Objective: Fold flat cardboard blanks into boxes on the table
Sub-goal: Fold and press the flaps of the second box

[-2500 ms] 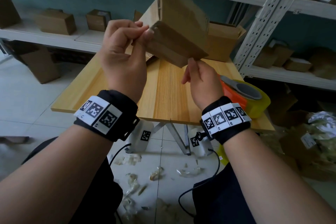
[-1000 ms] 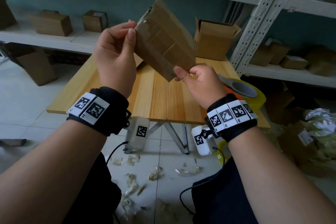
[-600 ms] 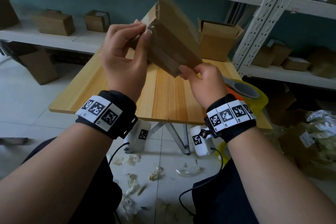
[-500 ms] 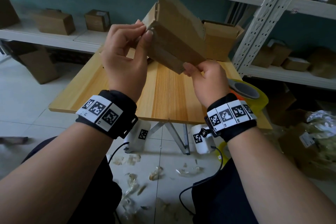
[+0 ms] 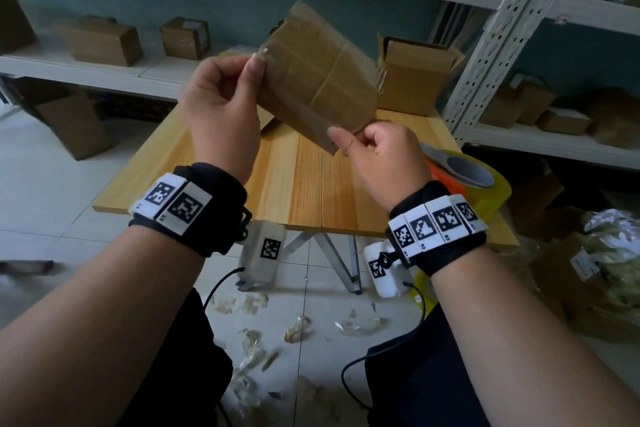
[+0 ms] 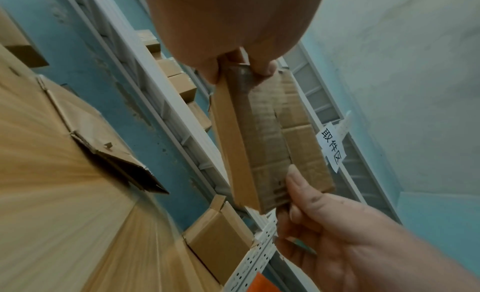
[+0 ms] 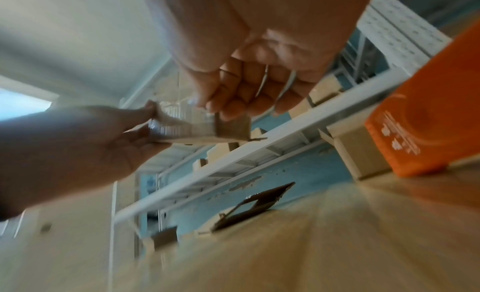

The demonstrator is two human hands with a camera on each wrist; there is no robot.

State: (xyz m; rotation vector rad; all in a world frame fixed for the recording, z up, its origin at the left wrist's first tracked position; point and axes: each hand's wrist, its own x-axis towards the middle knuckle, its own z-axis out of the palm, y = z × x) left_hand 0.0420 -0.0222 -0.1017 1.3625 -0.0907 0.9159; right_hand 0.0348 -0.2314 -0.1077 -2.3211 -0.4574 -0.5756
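Above the wooden table (image 5: 311,184), left hand (image 5: 221,107) and right hand (image 5: 388,152) pinch a creased cardboard blank (image 5: 311,80).

Both forearms raised; left hand (image 5: 221,107) and right hand (image 5: 388,152) each pinch with thumb against apparently curled fingers.

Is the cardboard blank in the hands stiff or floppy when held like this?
Probably fairly stiff: the cardboard blank stays flat between the left hand and right hand. Likely light, since corner pinches carry it. It should bend along its visible creases.
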